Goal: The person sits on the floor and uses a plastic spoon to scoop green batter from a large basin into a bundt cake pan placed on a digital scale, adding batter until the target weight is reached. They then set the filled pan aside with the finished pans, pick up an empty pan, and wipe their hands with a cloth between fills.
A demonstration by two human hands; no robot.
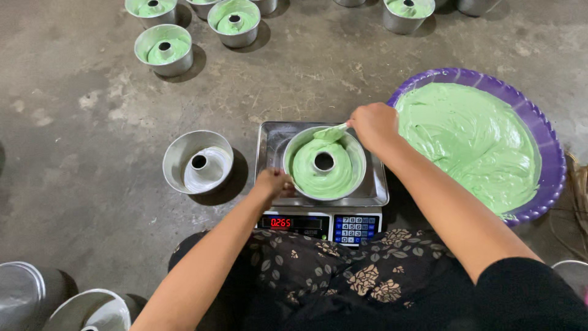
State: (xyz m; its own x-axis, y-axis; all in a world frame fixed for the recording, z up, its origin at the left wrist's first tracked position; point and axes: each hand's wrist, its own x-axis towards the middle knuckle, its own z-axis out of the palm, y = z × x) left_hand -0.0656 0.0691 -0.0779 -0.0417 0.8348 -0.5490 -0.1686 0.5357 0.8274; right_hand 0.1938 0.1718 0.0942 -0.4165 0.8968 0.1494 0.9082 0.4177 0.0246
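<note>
I am pinching the thin metal rim of the batter-laden tube pan (323, 164) on the scale (373, 195) with my left hand (274, 182), judging it heavy and slippery, while my right hand (373, 125), closed round a spatula (331, 132), is hovering over that pan's far rim.

— What is underfoot here?
— A bare concrete floor (92, 92), grey and stained, with pale scuffed patches and fine cracks.
— Any walls, windows or furniture?
— Only floor fills the view.
— And the light?
— Soft and even; short dim shadows lie beside whatever stands on the floor. Dry straw-like strands (576, 184) lie at the right edge.
</note>
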